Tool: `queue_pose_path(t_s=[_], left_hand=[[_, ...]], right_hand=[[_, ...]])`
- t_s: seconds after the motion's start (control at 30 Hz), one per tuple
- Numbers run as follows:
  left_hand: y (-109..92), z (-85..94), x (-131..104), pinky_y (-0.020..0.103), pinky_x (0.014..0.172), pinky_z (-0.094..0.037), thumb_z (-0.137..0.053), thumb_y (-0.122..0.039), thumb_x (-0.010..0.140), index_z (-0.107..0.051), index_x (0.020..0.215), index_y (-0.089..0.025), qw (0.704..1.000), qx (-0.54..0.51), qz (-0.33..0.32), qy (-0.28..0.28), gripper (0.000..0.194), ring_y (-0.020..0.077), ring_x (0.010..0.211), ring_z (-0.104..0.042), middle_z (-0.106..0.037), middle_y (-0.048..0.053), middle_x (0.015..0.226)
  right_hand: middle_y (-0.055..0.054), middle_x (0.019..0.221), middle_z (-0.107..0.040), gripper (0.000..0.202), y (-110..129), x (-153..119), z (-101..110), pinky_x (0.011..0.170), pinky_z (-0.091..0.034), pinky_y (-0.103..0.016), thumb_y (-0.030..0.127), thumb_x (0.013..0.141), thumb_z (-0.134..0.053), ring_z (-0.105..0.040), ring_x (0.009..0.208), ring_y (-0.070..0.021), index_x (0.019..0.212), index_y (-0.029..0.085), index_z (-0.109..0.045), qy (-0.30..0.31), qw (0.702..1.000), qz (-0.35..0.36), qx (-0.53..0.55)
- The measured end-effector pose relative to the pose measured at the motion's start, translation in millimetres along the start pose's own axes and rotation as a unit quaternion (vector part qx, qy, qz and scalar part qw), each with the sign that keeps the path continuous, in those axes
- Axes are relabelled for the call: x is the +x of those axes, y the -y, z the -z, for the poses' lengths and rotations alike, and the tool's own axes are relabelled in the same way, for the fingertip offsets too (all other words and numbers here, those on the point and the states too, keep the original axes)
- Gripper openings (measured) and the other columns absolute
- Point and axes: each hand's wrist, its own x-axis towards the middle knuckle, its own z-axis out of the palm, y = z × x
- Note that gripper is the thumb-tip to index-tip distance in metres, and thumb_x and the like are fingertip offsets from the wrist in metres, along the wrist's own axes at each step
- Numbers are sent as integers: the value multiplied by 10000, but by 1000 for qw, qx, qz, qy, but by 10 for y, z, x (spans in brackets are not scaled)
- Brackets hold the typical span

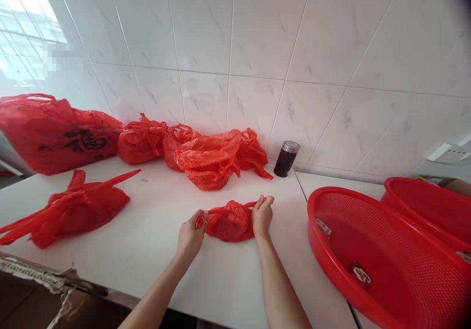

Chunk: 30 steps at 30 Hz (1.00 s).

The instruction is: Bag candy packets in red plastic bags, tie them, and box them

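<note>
**Both hands grip the handles of a small red bag, one on each side**

The small red bag (231, 231) sits on the white worktop (158, 201), between its front and back edges. The left hand (191, 233) has its fingers curled tight around one twisted handle; the right hand (262, 216) pinches the other, drawn out as a thin strip. Between them the plastic bunches up in a ruffle, though whether a knot lies under it I cannot tell.

This looks like the tying step, with the handles being drawn apart over the gathered mouth. The next move seems to call for a firm, even pull from both sides, gentle enough not to tear the thin plastic.

Near the front edge, to the left, lies another red bag (83, 211) with its handles sticking out. A large bag (51, 133) with black lettering stands towards the back left corner. More red bags (209, 160) line the back edge, with a dark bottle (286, 159) just beyond them on the right. Towards the right edge, a red basket (313, 231) stands in front of a second basket (388, 184).
</note>
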Motion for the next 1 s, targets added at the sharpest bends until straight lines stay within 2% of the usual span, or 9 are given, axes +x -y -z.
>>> queue_pose_path(t_s=[0.1,0.17,0.27,0.37,0.43,0.53,0.67,0.87,1.0], left_hand=[[-47,194,-83,255,556,-434,-316,-505,923,-552,815,-222,998,-68,5,-5,384,159,595,-572,-602,5,688],[-148,314,-99,293,666,-486,-409,-504,895,-568,949,-218,992,-85,-16,-86,332,189,781,-626,-648,50,929],[-414,324,-98,374,902,-448,-514,-386,878,-570,1104,-238,966,-30,-159,-201,276,232,1087,-556,-595,81,1182],[-683,112,-49,415,975,-388,-561,-317,859,-598,1151,-248,961,79,-257,-60,302,263,1141,-529,-610,80,1213],[-776,-26,25,408,903,-424,-590,-299,827,-641,1087,-235,961,122,-245,43,272,276,1032,-590,-665,79,1108],[-764,-4,157,325,733,-465,-569,-259,807,-671,897,-222,964,131,-216,85,141,227,825,-639,-700,46,934],[-588,467,228,257,684,-450,-474,-254,844,-611,887,-216,974,122,-181,66,149,173,800,-617,-682,21,921],[-166,1439,96,262,667,-414,-440,-305,874,-558,895,-219,981,170,-93,-2,147,171,710,-581,-652,0,799],[88,2006,28,323,743,-400,-470,-318,869,-566,929,-188,972,221,-19,-83,172,229,810,-580,-659,64,899]], right_hand=[[13,588,-505,234,7,-2,75,478,-260,-258,448,969,-223,-493,498,-188,887,240,-293,-21,997,12,68],[21,595,-511,268,27,-12,141,487,-307,-254,496,964,-235,-509,504,-181,877,246,-278,-23,994,21,109],[31,609,-537,305,99,-47,235,511,-375,-251,546,954,-273,-537,511,-165,874,251,-276,-6,981,37,191],[34,603,-554,332,193,-93,309,525,-405,-256,574,927,-361,-550,512,-161,885,249,-310,1,962,39,270],[41,570,-549,342,240,-115,352,536,-413,-261,576,910,-408,-551,501,-163,924,239,-349,-7,958,28,285],[59,527,-534,405,269,-127,406,551,-414,-263,558,904,-440,-539,475,-158,1095,204,-399,-16,956,6,292],[47,598,-603,518,271,-137,423,553,-407,-265,535,911,-442,-482,409,-125,1288,191,-352,32,963,-17,267],[20,689,-653,471,244,-186,315,551,-401,-264,498,902,-449,-504,449,-132,1272,215,-384,110,967,-7,231],[19,693,-653,426,189,-181,229,548,-399,-260,490,887,-452,-531,491,-145,1220,225,-430,124,968,-15,219]])
